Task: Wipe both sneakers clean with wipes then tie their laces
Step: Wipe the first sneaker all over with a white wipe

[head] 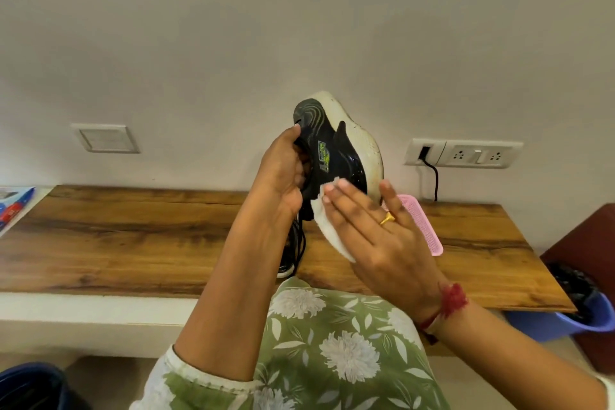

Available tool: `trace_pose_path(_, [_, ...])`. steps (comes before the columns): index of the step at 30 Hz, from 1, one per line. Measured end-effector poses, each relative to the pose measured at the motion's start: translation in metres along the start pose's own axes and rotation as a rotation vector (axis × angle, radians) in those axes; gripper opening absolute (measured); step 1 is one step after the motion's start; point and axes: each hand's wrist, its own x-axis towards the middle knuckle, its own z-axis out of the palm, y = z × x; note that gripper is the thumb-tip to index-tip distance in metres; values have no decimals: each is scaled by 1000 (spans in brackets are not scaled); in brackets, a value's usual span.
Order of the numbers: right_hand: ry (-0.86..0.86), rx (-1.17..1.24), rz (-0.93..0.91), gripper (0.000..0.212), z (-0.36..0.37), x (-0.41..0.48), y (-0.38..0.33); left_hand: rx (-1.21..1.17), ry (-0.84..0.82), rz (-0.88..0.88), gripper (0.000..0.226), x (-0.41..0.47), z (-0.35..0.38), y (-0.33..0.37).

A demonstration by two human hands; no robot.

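So the black sneaker [336, 150] is up in the air over the middle of the bench [133, 236], white sole toward the wall. The left hand [283, 173] grips it round the collar. The right hand [376, 236] is flat, fingers straight, pressing a white wipe [327, 226] on its side. Still the wiping step imo, laces hanging loose. The other sneaker [288, 265] sits by the bench's front edge. Next probably means turning it to reach that grubby sole.

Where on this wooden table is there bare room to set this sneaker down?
The widest free patch of the brown wooden tabletop lies between the blue-and-red packet at its left end and the second black sneaker resting mid-table. A smaller one runs from the pink mesh tray to the right end. The middle is crowded.
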Motion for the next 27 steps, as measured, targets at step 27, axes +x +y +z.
trace_pose_path(27, [297,1952,1702,36,-23,-10,47,731,-339,-390,22,18,-42,-17])
